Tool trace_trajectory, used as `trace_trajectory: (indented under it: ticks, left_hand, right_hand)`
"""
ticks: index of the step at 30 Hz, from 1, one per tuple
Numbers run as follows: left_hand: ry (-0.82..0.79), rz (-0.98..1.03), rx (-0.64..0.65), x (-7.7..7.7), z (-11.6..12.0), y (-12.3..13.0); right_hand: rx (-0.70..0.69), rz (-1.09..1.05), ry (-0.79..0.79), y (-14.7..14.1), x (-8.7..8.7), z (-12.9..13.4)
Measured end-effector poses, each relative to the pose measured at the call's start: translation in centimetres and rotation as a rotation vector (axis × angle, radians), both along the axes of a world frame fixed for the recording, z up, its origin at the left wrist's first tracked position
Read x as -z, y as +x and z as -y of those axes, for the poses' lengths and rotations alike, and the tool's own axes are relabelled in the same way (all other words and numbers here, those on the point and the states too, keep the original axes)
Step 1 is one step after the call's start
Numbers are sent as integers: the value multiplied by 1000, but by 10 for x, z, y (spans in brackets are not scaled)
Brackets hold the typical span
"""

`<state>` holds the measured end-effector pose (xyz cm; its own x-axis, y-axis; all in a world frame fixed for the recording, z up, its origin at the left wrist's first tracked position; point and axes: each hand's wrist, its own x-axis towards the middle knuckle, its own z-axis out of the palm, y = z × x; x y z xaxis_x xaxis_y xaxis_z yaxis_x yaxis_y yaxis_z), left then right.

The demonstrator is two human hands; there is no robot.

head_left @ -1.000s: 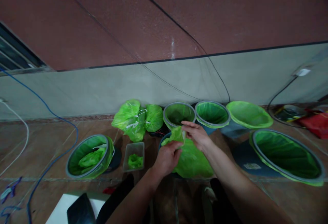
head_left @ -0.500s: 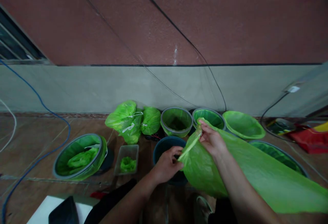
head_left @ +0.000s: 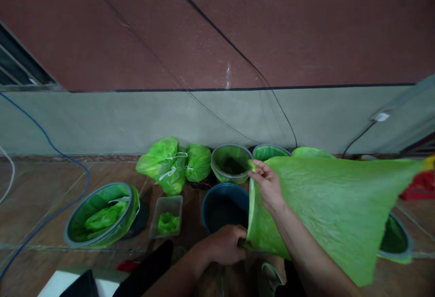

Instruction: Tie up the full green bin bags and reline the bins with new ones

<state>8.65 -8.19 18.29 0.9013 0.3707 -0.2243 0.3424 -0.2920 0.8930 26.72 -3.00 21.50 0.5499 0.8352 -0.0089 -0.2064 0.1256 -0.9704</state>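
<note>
A large green plastic bag (head_left: 326, 202) is stretched out to the right, its mouth edge held between both hands. My right hand (head_left: 270, 186) pinches the upper corner of that edge. Lower down, my left hand (head_left: 227, 245) is closed on the bottom corner; its fingertips are partly hidden. Just behind my left hand stands a dark blue bucket (head_left: 226, 197), with no liner visible in it. The bag covers part of the bins behind it on the right.
Lined bins (head_left: 231, 147) stand along the wall, and another lined bin (head_left: 98, 215) holds crumpled green plastic at left. Tied green bags (head_left: 163, 161) rest by the wall. A clear tub (head_left: 156, 215) holds green plastic. A blue hose (head_left: 50, 141) crosses the floor.
My hands have moved apart, the left one down and the right one slightly left. The bag's mouth edge is now pulled straight and its body has spread wider and flatter.
</note>
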Motion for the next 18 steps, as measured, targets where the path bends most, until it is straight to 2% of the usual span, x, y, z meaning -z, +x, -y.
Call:
trace_trajectory:
  ticks: [3, 6, 8, 11, 13, 15, 18]
  left_hand:
    - [-3, -124, 4, 2, 6, -1]
    - [58, -210, -105, 3, 2, 0]
    - [119, -190, -298, 4, -7, 1]
    - [218, -118, -685, 1, -30, -2]
    - [326, -50, -835, -3, -45, -7]
    - [464, 32, -886, -8, -56, -12]
    - [609, 115, -847, -13, -62, -15]
  right_hand:
    - [-91, 113, -7, -8, -2, 4]
    - [-214, 176, -22, -12, -5, 9]
    - [-297, 202, -34, -13, -6, 12]
    - [-416, 241, -62, -14, -8, 16]
    - [-510, 248, -76, -14, -9, 19]
    - [-607, 236, -85, -15, -10, 23]
    - [-728, 209, -89, -19, -11, 29]
